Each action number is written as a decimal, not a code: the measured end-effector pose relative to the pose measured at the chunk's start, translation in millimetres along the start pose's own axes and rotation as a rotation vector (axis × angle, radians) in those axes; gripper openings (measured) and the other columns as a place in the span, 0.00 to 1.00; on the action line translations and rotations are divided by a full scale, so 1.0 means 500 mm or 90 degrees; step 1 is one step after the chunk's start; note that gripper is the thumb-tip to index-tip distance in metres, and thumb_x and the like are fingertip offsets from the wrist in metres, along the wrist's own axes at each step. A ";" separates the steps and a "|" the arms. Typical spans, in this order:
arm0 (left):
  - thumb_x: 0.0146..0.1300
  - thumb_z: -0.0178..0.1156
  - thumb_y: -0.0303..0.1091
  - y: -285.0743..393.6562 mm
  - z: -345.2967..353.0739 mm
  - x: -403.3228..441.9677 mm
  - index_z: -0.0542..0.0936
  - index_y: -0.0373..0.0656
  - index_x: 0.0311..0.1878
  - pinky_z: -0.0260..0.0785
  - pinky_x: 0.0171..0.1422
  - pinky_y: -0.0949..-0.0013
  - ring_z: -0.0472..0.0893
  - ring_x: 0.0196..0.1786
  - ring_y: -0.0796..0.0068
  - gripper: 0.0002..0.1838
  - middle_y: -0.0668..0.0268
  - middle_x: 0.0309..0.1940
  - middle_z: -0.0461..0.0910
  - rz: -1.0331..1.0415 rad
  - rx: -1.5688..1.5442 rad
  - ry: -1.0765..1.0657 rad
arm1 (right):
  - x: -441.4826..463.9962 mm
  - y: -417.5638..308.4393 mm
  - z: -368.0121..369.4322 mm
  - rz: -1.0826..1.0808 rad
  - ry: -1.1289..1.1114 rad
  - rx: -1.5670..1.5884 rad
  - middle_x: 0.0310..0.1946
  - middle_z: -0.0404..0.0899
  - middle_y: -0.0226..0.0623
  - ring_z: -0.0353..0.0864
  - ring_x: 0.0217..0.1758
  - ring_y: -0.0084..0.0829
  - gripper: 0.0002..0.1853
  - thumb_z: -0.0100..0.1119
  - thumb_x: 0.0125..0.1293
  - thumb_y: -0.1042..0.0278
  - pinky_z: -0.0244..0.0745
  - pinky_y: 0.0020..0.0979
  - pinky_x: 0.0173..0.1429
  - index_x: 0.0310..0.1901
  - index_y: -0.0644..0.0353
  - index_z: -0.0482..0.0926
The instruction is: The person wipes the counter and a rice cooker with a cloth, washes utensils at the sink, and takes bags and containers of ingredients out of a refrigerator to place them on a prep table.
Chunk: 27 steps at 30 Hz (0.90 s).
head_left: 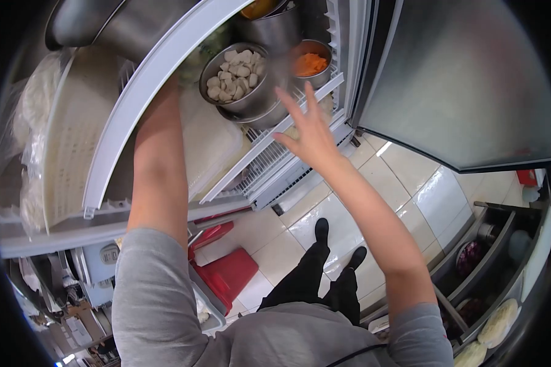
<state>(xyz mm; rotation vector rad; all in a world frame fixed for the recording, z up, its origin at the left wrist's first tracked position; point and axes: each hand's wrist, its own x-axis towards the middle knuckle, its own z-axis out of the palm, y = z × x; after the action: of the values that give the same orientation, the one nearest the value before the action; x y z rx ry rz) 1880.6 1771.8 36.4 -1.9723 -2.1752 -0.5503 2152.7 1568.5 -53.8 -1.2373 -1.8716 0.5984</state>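
My left forearm [159, 147] reaches into an open refrigerator beneath a white-edged shelf [119, 122]; the hand itself is hidden. My right hand [309, 129] has its fingers spread at the front of the lower wire shelf [269, 153], holding nothing. Just beyond it stands a steel bowl of pale, chunky pieces [236, 76], set on another metal container [263, 116]. A smaller steel pot [315, 48] with orange food is behind the fingertips. Close to my left forearm lies a whitish, flat-topped container or block [211, 137], partly covered by the upper shelf.
The glass door [459, 85] hangs open on the right. A red bin lid [229, 275] is below left. At lower right, a rack [483, 257] holds vegetables. Plastic-wrapped items [37, 140] and large metal pots [141, 30] sit on the upper shelf.
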 end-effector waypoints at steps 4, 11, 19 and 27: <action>0.43 0.60 0.57 -0.055 0.008 0.002 0.62 0.44 0.54 0.54 0.57 0.65 0.62 0.54 0.62 0.38 0.58 0.51 0.63 0.000 -0.008 0.026 | 0.070 -0.017 0.084 0.025 0.037 0.026 0.61 0.43 0.64 0.55 0.59 0.62 0.37 0.64 0.47 0.57 0.62 0.43 0.57 0.59 0.38 0.57; 0.45 0.61 0.52 -0.134 0.002 -0.026 0.65 0.43 0.48 0.56 0.53 0.66 0.64 0.48 0.65 0.32 0.60 0.45 0.65 -0.007 -0.028 0.086 | 0.104 -0.033 0.122 0.120 0.086 0.043 0.59 0.53 0.59 0.61 0.53 0.66 0.25 0.62 0.47 0.53 0.70 0.46 0.48 0.47 0.46 0.64; 0.47 0.61 0.47 -0.201 -0.033 -0.103 0.68 0.42 0.42 0.58 0.47 0.68 0.66 0.41 0.68 0.24 0.62 0.38 0.68 -0.011 -0.038 0.183 | 0.110 -0.035 0.117 0.156 0.049 0.036 0.55 0.62 0.50 0.64 0.51 0.65 0.23 0.61 0.48 0.56 0.72 0.46 0.46 0.44 0.48 0.64; 0.49 0.62 0.42 -0.235 -0.103 -0.263 0.71 0.40 0.36 0.60 0.41 0.69 0.69 0.35 0.71 0.17 0.64 0.30 0.71 0.016 0.009 0.268 | 0.113 -0.032 0.128 0.148 0.077 0.006 0.52 0.66 0.50 0.69 0.46 0.64 0.23 0.62 0.47 0.56 0.73 0.45 0.41 0.43 0.50 0.64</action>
<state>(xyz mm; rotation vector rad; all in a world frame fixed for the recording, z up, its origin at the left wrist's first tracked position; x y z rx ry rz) 1774.0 1623.2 18.1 -1.6863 -1.8856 -0.8534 2080.2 1616.1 -58.2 -1.4630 -1.6364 0.6396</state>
